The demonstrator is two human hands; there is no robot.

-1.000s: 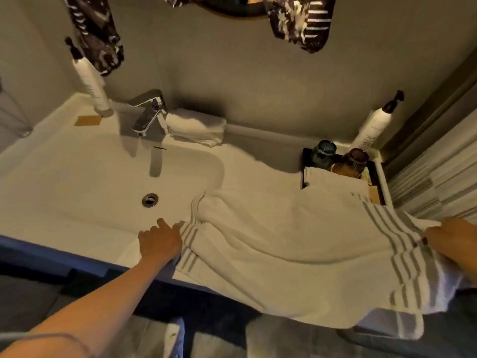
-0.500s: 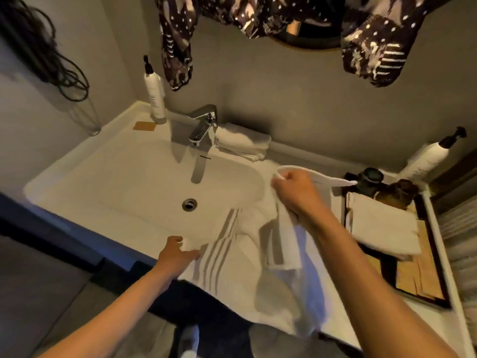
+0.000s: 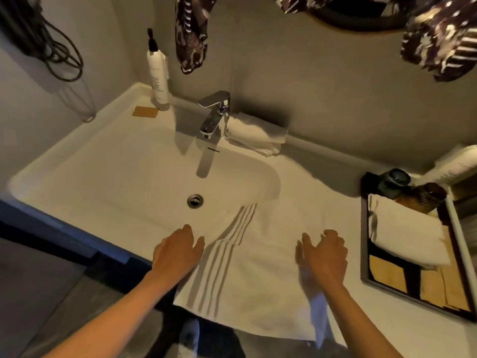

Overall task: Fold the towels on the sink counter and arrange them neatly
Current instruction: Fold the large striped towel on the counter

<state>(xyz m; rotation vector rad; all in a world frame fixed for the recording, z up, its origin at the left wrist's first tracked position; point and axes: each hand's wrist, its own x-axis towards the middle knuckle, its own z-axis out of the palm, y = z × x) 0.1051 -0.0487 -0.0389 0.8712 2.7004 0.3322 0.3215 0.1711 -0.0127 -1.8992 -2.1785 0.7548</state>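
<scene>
Since a moment ago, the right hand (image 3: 325,254) has laid its end over; the striped towel (image 3: 247,275) lies doubled at the counter's (image 3: 322,192) front edge, long axis front-to-back, between both flat, spread hands, the left hand (image 3: 178,251) on its stripes.

- The white tabletop (image 3: 317,174) has a sink basin sunk into it, with a chrome faucet (image 3: 215,113) at the back edge.
- A striped towel (image 3: 247,275) lies over the front edge, partly hanging off.
- A folded white towel (image 3: 258,135) sits just beside the faucet.
- A pump bottle (image 3: 158,73) and a tan card (image 3: 145,111) occupy the back left corner.
- A dark tray (image 3: 365,275) rests at the right.
</scene>
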